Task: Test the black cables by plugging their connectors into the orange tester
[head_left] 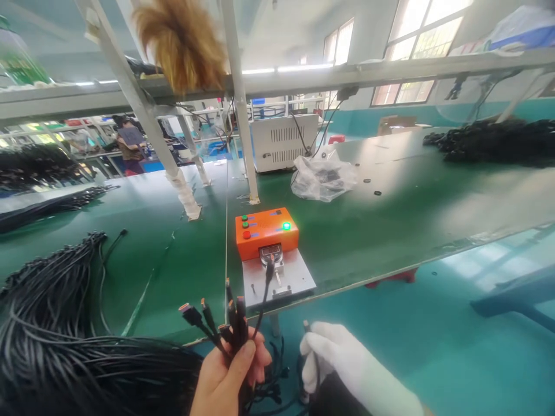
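My bare left hand [236, 364] is closed round a bunch of black cables [236, 318], their plug ends with orange tips fanned out above the fingers. One cable plug [269, 270] from that bunch reaches up to the front of an orange test box [266, 228], over its metal plate [299, 277]; whether it is plugged in I cannot tell. A green light glows on the box. In a white glove, my right hand [329, 355] is pinched on a cable connector [307, 327] below the table's front edge. More cable ends hang between the hands.
A large heap of black cables [56, 323] covers the table's left side. Behind the box stand white shelf posts [243, 115], a clear plastic bag [323, 179] and a white vented case [284, 141]. Another dark cable pile [498, 141] lies far right. A person [130, 144] is in the background.
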Available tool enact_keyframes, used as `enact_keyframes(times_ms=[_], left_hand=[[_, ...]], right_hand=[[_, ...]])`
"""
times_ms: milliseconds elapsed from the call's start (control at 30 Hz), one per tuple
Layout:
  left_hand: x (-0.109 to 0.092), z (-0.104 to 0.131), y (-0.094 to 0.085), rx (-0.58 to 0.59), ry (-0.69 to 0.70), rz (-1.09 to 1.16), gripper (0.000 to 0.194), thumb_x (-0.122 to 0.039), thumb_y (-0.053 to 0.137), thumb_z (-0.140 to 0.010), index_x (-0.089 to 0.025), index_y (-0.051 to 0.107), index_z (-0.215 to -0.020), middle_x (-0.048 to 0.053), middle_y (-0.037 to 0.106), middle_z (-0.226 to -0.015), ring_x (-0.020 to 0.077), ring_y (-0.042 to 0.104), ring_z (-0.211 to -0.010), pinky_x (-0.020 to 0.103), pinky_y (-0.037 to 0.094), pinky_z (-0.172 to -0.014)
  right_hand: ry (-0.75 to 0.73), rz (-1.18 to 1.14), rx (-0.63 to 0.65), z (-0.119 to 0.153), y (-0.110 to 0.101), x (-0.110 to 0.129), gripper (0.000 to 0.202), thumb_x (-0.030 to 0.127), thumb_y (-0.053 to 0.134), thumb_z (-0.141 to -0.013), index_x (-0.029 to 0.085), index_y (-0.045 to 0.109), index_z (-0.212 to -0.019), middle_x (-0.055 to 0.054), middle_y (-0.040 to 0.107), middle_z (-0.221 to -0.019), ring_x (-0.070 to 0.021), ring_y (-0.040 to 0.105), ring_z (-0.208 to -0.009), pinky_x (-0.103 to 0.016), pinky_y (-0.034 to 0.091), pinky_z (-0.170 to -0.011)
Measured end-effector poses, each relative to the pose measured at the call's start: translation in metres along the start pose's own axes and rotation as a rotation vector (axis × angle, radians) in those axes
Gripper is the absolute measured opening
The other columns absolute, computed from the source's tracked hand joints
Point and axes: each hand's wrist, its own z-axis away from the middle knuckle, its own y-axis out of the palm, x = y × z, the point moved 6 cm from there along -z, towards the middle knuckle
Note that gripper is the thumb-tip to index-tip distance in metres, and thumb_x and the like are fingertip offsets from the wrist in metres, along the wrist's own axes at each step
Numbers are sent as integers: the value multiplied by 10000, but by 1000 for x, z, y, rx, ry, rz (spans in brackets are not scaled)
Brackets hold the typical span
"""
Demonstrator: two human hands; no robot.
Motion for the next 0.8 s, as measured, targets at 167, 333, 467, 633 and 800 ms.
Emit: enact_keyframes(times_ms=[167,333,467,633,800], left_hand=[[0,4,7,53,23,-164,340,-447,761,-681,-123,715,-771,75,706,-599,106,455,-453,228,339,-436],[1,7,10,52,57,-212,299,-407,746,-698,-120,712,-776,70,703,-584,108,438,-457,229,321,-435],[1,8,5,-3,54,-175,255,-351,729,-737,-119,694,-835,60,715,-625,101,445,-473,224,327,-448],[-1,7,3,12,47,-134,201,-325,727,-756,-150,685,-845,27,719,-663,100,481,-521,219,365,-492],[-1,8,2,15,35,-112,204,-336,748,-748,-168,686,-845,13,728,-681,100,510,-544,210,389,-511]], right_hand=[[-113,416,-427,17,-39,36,299,441,536,-782,199,641,-924,-149,696,-908,-358,631,-907,-500,423,-845],[-526,45,-292,40,-14,101,302,421,471,-882,242,628,-1068,-47,678,-1099,-233,609,-1030,-345,448,-920],[-593,-194,-514,47,-30,94,233,368,483,-901,229,637,-1009,-40,690,-971,-202,633,-899,-341,475,-855],[-278,-318,-595,32,-53,12,172,340,546,-866,202,635,-815,-13,630,-781,-147,583,-727,-286,476,-724],[276,-566,-417,13,-23,-90,285,392,640,-788,176,524,-644,25,502,-542,-98,455,-447,-257,420,-505]])
